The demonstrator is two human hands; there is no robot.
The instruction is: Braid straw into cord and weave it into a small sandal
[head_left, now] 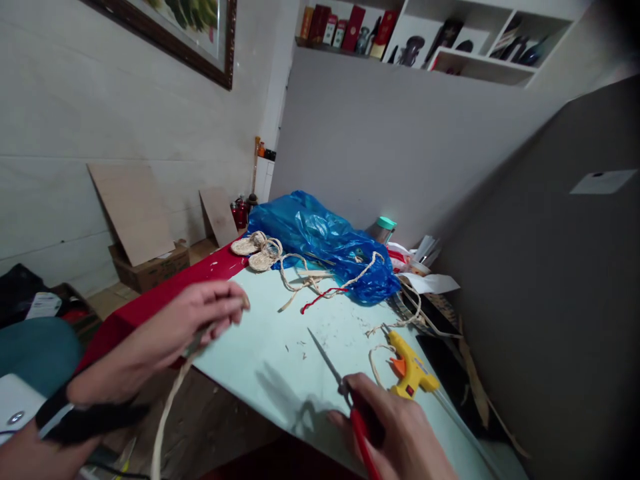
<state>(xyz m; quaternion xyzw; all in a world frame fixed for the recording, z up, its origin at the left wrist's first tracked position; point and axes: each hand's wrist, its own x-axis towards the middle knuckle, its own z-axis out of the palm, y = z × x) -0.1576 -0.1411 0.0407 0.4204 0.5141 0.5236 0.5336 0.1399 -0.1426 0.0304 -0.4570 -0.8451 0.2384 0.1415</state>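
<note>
Straw cord (169, 405) trails below left fingers (225, 307) — scissors (345, 389) jut past right fingers (369, 388).

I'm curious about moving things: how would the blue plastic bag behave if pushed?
The blue plastic bag would likely crumple, given its creased film; its shine suggests it may slip. Its bulk may hide contents, so weight is unclear.
</note>
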